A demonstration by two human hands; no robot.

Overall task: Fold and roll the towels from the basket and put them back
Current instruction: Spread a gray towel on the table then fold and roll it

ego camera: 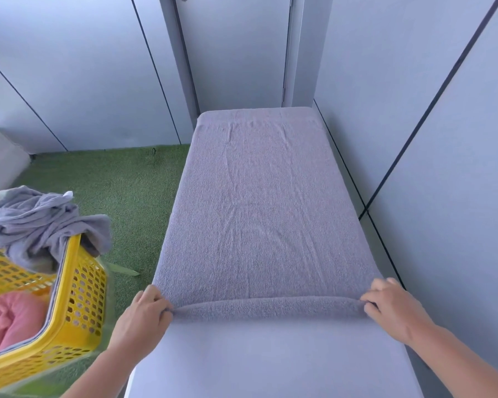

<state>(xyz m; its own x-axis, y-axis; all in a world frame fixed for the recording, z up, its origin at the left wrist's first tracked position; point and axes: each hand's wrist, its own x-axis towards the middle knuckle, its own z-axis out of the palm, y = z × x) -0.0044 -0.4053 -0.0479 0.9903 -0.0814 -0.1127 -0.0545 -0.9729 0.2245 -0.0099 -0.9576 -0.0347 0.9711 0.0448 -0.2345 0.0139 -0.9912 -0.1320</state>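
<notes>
The left grip is clenched on the left end of a low roll, and the right grip on its right end. Both are held knuckles up, with the forearms reaching in from the bottom edge, and the fingertips are hidden in the cloth. The pale desk is seen running away from the person toward the grey wall panels, bare only at its near end. The grey towel is spread flat over the rest of it, its long axis pointing away toward the wall. Its near end is turned into the roll, which lies crosswise between the grips. At the left, over the green turf floor, a yellow basket is cut off by the frame and blurred at its near corner. Crumpled grey towels are draped over its rim, and a pink towel is partly seen inside.
</notes>
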